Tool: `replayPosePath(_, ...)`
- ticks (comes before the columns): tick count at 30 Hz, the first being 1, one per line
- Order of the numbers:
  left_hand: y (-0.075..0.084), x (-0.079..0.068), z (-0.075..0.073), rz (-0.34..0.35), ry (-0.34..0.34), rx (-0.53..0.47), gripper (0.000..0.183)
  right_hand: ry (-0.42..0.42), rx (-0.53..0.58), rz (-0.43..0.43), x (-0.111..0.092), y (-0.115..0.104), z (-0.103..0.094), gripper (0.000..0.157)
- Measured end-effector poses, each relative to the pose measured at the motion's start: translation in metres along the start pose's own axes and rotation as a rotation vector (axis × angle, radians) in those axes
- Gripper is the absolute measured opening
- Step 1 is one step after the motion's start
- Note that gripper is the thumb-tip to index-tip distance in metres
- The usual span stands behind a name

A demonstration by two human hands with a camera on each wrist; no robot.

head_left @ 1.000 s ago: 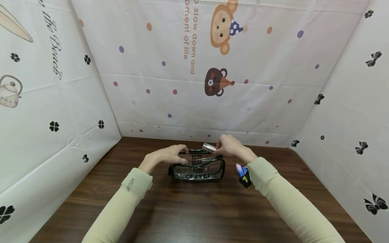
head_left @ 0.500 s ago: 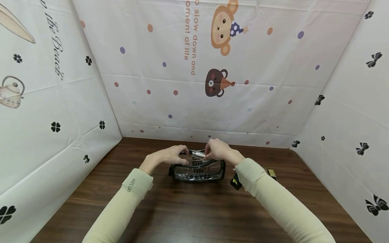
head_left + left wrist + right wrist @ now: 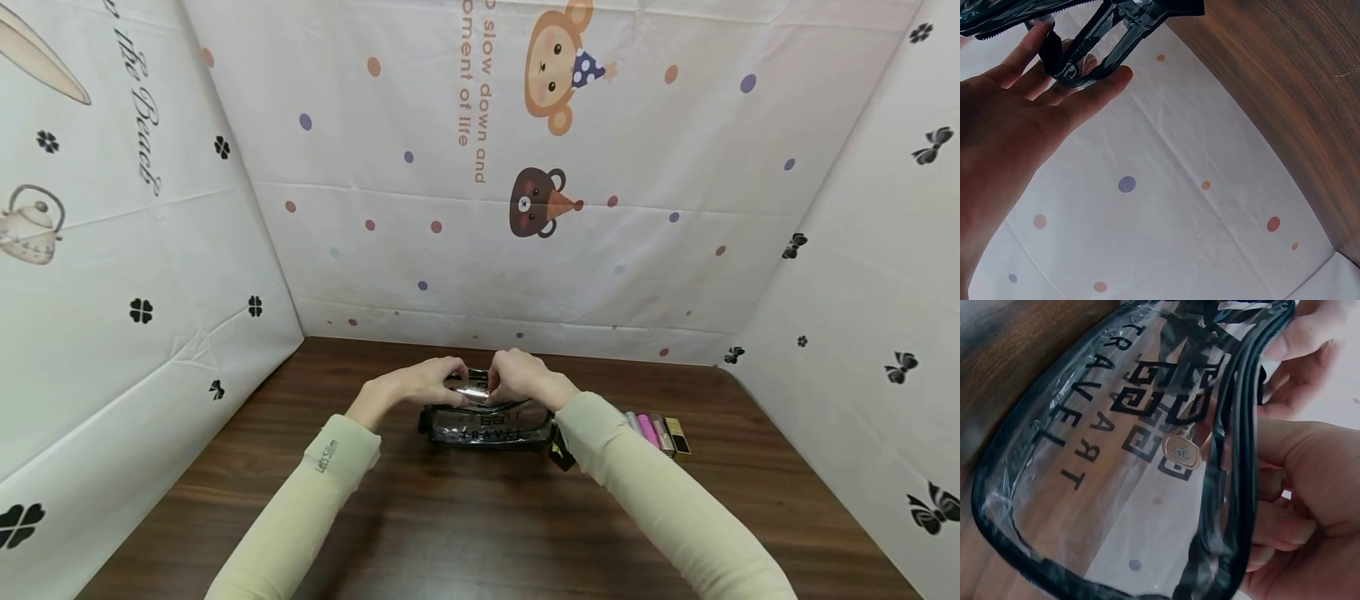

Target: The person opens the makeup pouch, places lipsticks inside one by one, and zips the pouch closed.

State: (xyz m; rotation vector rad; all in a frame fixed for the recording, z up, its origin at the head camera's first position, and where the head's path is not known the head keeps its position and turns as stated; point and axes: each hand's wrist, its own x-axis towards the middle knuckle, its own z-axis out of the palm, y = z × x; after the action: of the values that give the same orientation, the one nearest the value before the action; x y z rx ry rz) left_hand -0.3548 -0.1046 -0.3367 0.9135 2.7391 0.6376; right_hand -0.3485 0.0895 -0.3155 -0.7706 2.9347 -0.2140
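A clear travel pouch (image 3: 487, 437) with black trim and black lettering stands on the table, its zip opening upward. My left hand (image 3: 420, 383) grips the left end of that opening; in the left wrist view its fingers (image 3: 1094, 97) lie along the black edge. My right hand (image 3: 519, 377) pinches a small silver lipstick-like tube (image 3: 474, 392) at the mouth of the pouch. Through the clear plastic in the right wrist view, the tube's rounded end (image 3: 1182, 452) shows inside, below the zip edge. The right fingertips are partly hidden behind the black trim.
Right of the pouch, a pink tube (image 3: 647, 428), a brownish tube (image 3: 662, 433) and a black-and-yellow pack (image 3: 677, 436) lie in a row. A black item with a yellow mark (image 3: 560, 454) peeks out beside the right sleeve. Printed cloth walls enclose the brown table.
My right hand has moved left and down with the silver tube, from above the pouch's right side to its mouth. The row of tubes has come into sight. My left hand stays put.
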Motion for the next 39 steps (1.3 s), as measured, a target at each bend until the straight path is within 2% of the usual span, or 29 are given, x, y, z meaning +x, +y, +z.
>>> replayPosePath(13,-0.002,0.004,0.000,-0.008,-0.016,0.033,0.047,-0.037,-0.040,0.043,0.019,-0.005,0.012,0.009)
replayPosePath(30,0.000,0.002,0.000,-0.011,-0.023,0.017,0.048,-0.099,-0.054,0.023,0.024,-0.011,0.016,0.007)
replayPosePath(39,0.001,0.002,-0.001,-0.012,-0.029,0.007,0.045,-0.133,-0.075,0.048,0.030,-0.013,0.018,0.010)
